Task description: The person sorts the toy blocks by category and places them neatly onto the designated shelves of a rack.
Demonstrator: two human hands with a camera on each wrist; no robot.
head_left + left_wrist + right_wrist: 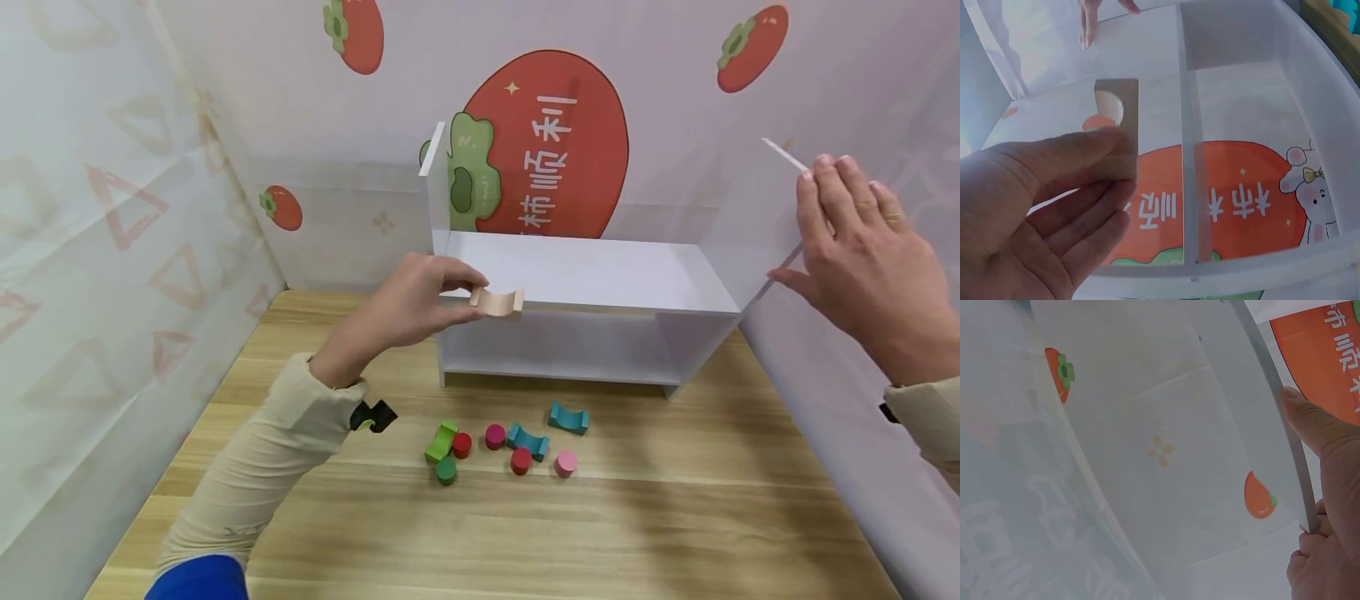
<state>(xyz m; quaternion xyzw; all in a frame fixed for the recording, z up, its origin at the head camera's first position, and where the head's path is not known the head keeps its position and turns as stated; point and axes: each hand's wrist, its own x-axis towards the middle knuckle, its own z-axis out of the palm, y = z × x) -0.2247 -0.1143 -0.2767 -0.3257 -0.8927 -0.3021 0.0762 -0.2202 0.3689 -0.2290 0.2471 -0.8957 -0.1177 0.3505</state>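
Observation:
My left hand [420, 300] pinches a plain wooden arch block [498, 302] between thumb and fingers, its hollow facing up. The block is held at the front edge of the white shelf unit's upper board [570, 267]. In the left wrist view the block [1127, 144] stands on end in the picture, with my thumb on one face and fingers below. At the far right, my right hand [870, 242] lies with straight fingers against the unit's right side panel [757, 217]. The right wrist view shows the thumb [1310, 419] pressed on the panel's edge [1272, 375].
On the wooden table [600, 533] before the unit lie a lime arch block [441, 442], teal arch blocks [568, 418] and several small cylinders, among them green [446, 472] and pink [566, 463]. The left side panel [437, 192] stands upright. Printed cloth [360, 192] hangs behind.

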